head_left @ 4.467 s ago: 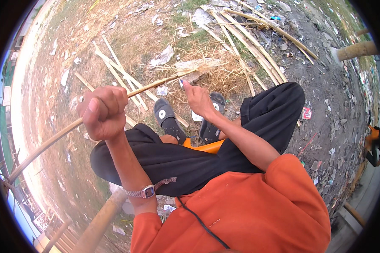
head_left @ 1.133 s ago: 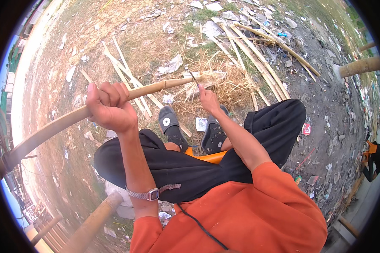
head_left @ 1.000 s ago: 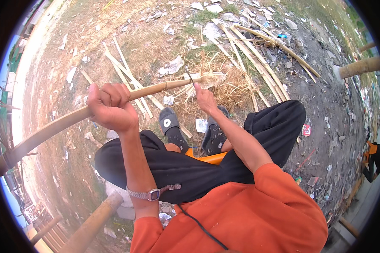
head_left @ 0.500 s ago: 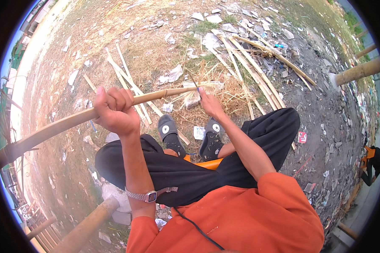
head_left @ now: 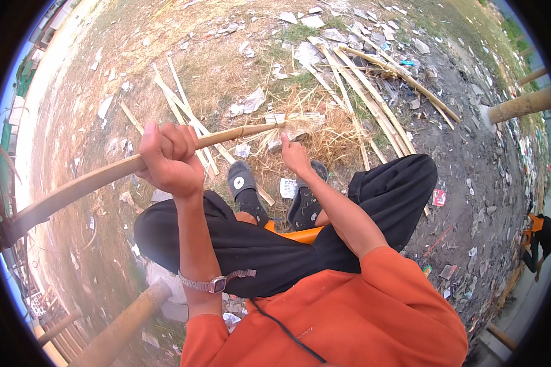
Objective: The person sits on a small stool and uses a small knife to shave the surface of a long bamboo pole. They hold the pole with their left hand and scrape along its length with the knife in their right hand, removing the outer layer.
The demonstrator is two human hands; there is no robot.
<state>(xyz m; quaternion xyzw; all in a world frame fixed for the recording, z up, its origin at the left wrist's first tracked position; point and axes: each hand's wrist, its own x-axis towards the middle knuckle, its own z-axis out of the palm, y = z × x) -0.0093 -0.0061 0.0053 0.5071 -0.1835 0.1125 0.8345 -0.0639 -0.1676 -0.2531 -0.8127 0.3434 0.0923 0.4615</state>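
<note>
The long bamboo strip [head_left: 92, 181] runs through the left hand [head_left: 170, 160], its long axis slanting from the lower left, behind and outside that fist, up and across to a narrow end just beyond the right thumb. The left hand is clamped round the strip with its knuckles forward; the right hand [head_left: 297, 159] stands apart from it, curled, thumb pointing ahead, and is the nearer of the two to the narrow end. Whether the thumb touches the bamboo — or whether the curled fingers hold anything — I cannot tell. The wide end lies well out to the left of the left hand, near the edge of view. No container can be made out by the hands: pale shavings [head_left: 333, 137] lie loose on the ground, beyond and to the right of the right hand. Split bamboo lengths [head_left: 376, 101] lie farther out past that same hand, and thinner slats [head_left: 183, 95] lie crossed on the ground beyond the left fist. Nearer the body than the right hand are the dark sandals [head_left: 243, 177], with a white paper scrap [head_left: 289, 188] between them.
</note>
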